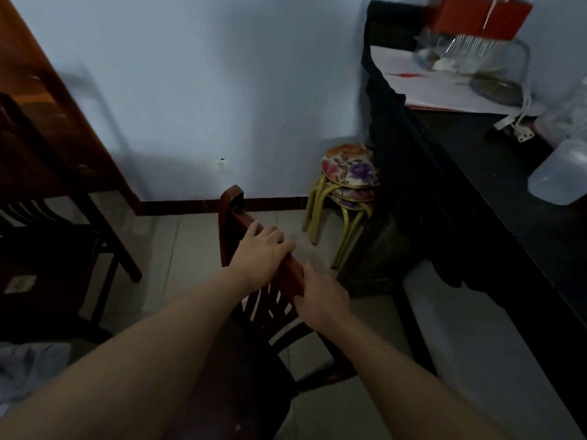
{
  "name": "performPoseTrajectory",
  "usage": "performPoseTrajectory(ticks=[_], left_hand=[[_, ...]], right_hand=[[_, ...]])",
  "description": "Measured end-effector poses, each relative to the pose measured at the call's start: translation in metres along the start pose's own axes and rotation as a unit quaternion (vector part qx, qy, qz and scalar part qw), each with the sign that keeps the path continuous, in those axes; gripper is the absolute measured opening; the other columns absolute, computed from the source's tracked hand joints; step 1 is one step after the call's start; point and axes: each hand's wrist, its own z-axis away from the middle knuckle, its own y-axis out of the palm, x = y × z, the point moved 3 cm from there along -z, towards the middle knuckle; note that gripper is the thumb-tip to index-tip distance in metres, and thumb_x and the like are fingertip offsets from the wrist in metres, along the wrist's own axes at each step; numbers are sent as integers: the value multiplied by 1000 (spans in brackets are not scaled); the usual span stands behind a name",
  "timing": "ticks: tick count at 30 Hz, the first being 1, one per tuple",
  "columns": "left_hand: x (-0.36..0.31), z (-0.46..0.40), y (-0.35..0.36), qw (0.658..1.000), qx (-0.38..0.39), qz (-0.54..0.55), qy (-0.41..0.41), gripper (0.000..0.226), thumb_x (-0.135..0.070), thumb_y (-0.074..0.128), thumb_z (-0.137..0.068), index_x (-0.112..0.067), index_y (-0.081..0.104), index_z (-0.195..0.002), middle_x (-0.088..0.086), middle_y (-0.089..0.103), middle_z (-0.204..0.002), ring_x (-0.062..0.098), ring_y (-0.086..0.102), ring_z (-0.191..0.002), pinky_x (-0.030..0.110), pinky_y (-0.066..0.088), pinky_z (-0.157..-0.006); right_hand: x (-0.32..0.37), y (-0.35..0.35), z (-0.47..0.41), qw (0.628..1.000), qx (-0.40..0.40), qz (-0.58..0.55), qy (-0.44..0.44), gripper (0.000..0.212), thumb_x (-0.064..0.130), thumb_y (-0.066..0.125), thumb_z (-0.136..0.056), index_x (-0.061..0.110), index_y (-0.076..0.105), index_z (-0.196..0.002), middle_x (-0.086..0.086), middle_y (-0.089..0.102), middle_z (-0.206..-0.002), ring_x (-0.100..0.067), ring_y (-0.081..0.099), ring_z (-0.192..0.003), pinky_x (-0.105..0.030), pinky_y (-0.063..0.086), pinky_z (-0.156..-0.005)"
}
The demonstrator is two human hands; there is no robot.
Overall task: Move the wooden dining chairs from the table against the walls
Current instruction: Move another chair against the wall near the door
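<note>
Two hands on one wooden chair [254,312] | head view: your left hand [260,249] curls over its top rail, your right hand [320,300] grasps the rail's near end | chair stands left of the floral stool stack [347,185], short of the wall [206,90]

Two bare forearms, no sleeves visible.

No legible text, brand, number or sign appears anywhere in the view. A pale label [19,283] on the dark furniture at the left is too blurred to read, and the red box [482,15] on the table [495,173] bears no readable print.
</note>
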Motion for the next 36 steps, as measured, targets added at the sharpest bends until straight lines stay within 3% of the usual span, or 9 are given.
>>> performPoseTrajectory(ticks=[3,5,8,13,19,24,30,36], left_hand=[[4,-10,3,998,5,-22,60,30,-27,65,-78,-23,51,-104,3,58,-107,25,53,-104,41,35,-98],[8,-16,4,995,13,-20,101,32,-25,69,-75,-23,51,-101,1,60,-103,22,56,-98,37,40,-93],[13,-19,0,989,20,7,143,29,-21,69,-76,-23,52,-99,-2,60,-99,19,57,-95,35,44,-87],[42,-7,-9,989,47,8,141,24,-20,68,-76,-23,55,-96,-4,59,-96,17,57,-94,34,45,-82],[96,21,-29,993,85,0,79,29,-19,70,-75,-21,58,-101,-2,58,-101,18,59,-96,32,46,-75],[140,50,-48,998,60,-3,24,21,-21,69,-72,-23,57,-88,-9,49,-84,16,58,-84,28,31,-63],[173,60,-73,999,25,-2,-31,16,-20,67,-71,-21,57,-84,-6,55,-85,20,59,-84,28,35,-61],[195,18,-93,997,11,-27,-72,28,-24,68,-74,-22,60,-100,-1,61,-94,22,61,-87,30,39,-62]], right_hand=[[-3,2,-13,997,39,-54,35,10,15,58,-80,20,49,-80,1,55,-78,-22,57,-73,-34,50,-66],[-2,2,-20,995,68,-62,47,20,11,58,-78,23,45,-69,3,54,-72,-21,58,-71,-32,49,-63],[0,0,-25,993,81,-64,48,17,8,57,-77,22,49,-75,3,55,-74,-25,63,-81,-34,51,-69],[25,6,-28,993,86,-72,26,15,13,55,-82,24,47,-76,1,55,-75,-28,64,-84,-40,53,-76],[86,8,-38,992,103,-63,-17,14,7,51,-78,20,50,-75,-8,61,-82,-33,65,-85,-45,57,-76],[136,6,-45,991,104,-26,-84,15,6,52,-81,15,58,-92,-9,65,-91,-29,65,-86,-47,56,-80],[176,-21,-63,981,103,45,-158,23,8,51,-80,17,61,-99,-8,66,-96,-28,64,-91,-43,54,-83],[185,-67,-114,972,86,92,-200,22,10,52,-79,21,62,-95,-5,60,-88,-31,63,-90,-39,54,-78]])
